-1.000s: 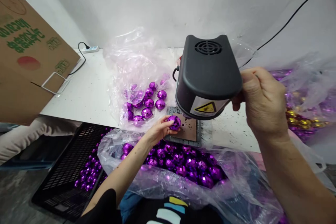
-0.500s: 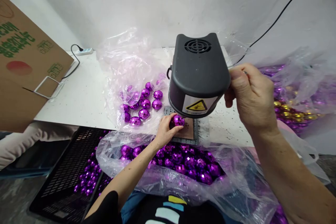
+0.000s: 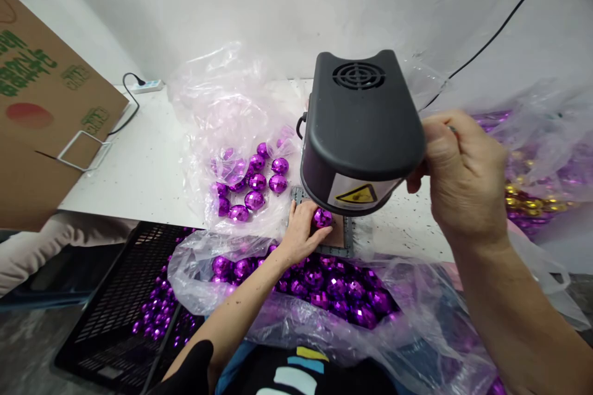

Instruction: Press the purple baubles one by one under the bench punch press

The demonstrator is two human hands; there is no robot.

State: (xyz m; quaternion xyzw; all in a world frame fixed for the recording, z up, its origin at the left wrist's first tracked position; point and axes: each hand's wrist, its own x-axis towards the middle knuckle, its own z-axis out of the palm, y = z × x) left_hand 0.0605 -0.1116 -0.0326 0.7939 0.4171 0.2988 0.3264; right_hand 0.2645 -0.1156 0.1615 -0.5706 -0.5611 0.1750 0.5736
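Note:
A shiny purple mirrored ball (image 3: 322,218) sits between the thumb and fingers of my left hand (image 3: 301,231), over the base plate (image 3: 340,236) under a black machine head (image 3: 364,117). That head carries a round vent grille and a yellow warning label (image 3: 356,193). At its right side, my right hand (image 3: 467,179) is closed around a handle that is mostly hidden by the fingers. Just in front of the base lies an open clear bag (image 3: 278,315) full of similar purple balls (image 3: 336,287). More purple balls (image 3: 254,200) lie on plastic to the left.
A cardboard box (image 3: 41,123) leans at the left, near a power strip (image 3: 147,86). Below the table stands a black crate (image 3: 92,321) with small purple balls. Bagged purple and gold balls (image 3: 528,197) are at the right. Another person's leg (image 3: 65,241) shows at the left.
The machine head appears slightly farther right and larger, and my right hand has shifted right with it. My left hand still holds the ball, a little farther right.

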